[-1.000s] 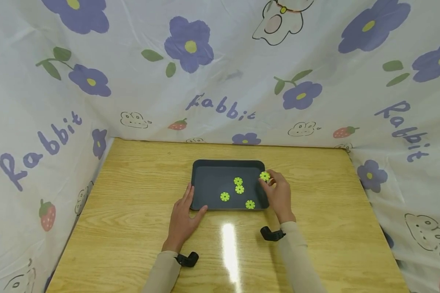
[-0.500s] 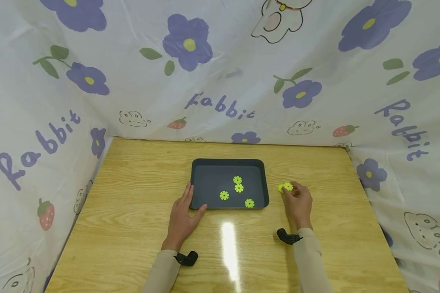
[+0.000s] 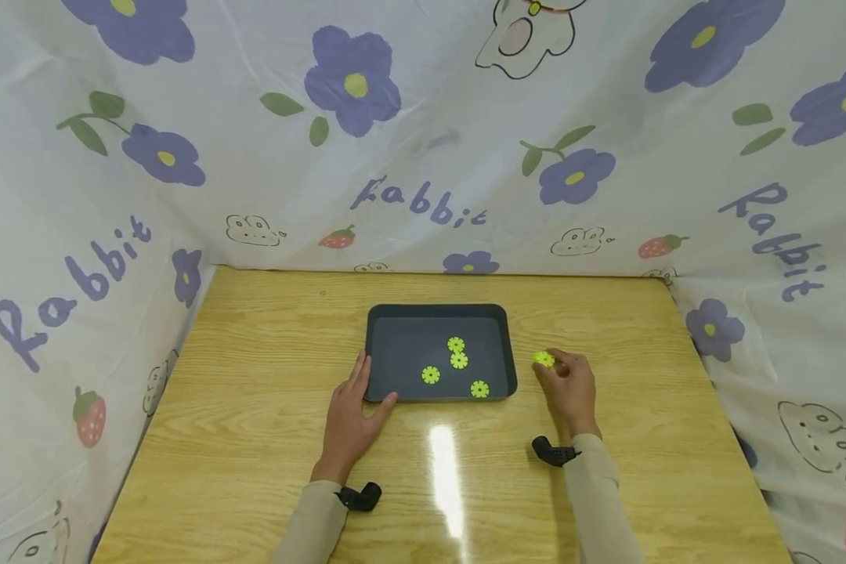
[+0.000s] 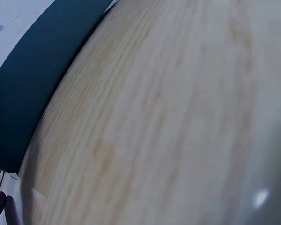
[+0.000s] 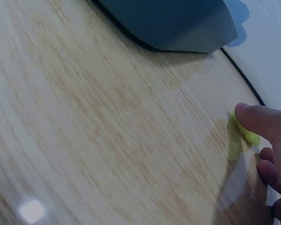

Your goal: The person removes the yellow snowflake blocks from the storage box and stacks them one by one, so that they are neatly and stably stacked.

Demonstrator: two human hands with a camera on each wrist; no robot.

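My right hand (image 3: 569, 389) pinches a yellow-green notched disc (image 3: 544, 359) between thumb and fingers, just right of a dark tray (image 3: 402, 352). From the right wrist view, the disc (image 5: 247, 132) shows mostly edge-on behind the thumb, low over the wood. Whether a second disc lies under it is hidden. Several matching discs (image 3: 431, 375) lie flat inside the tray, two of them touching. My left hand (image 3: 350, 427) rests against the tray's front left corner with fingers extended along its side. The left wrist view catches the tray wall (image 4: 35, 70) and a sliver of that hand.
The tray sits on a wooden table (image 3: 268, 329). White printed cloth (image 3: 423, 141) hangs behind the table and on both sides. Each wrist carries a black camera (image 3: 553, 452). A bright glare streak (image 3: 446, 482) falls on the wood near the front.
My right hand went from over the tray's right edge out to the table on its right, holding a disc. Two discs showed there half a second ago; one shows now. The left hand stayed put.
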